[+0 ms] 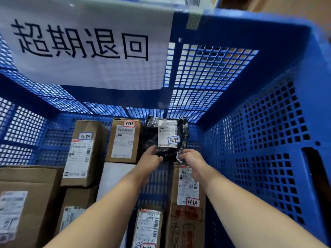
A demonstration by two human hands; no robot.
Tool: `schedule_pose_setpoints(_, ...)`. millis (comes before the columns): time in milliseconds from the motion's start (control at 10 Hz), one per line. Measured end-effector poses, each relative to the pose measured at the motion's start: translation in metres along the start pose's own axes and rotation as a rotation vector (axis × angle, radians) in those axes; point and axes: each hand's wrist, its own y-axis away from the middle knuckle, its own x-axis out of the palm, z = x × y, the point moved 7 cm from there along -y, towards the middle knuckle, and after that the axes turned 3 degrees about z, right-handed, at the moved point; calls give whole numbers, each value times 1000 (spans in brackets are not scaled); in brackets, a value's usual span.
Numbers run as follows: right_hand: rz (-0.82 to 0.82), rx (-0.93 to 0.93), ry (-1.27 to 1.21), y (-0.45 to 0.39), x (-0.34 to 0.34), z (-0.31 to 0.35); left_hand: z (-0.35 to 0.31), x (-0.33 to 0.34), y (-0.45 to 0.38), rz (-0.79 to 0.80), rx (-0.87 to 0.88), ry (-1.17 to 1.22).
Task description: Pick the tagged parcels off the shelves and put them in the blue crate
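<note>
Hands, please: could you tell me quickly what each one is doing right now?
Left hand: holding the black bag.
Right hand: pinching the same bag's edge.

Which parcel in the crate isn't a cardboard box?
The black bag at the back, which both hands hold. It is shiny black plastic with a white label; the other parcels showing are brown cardboard boxes.
</note>
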Motion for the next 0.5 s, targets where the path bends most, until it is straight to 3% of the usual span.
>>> schedule_pose_setpoints(300, -31, 2, 191, -41, 9, -11, 39, 5, -48, 4, -75, 12)
schedule_pose_setpoints(500, -156, -92, 166, -17, -7, -3, 25, 0, -18, -49, -95, 48)
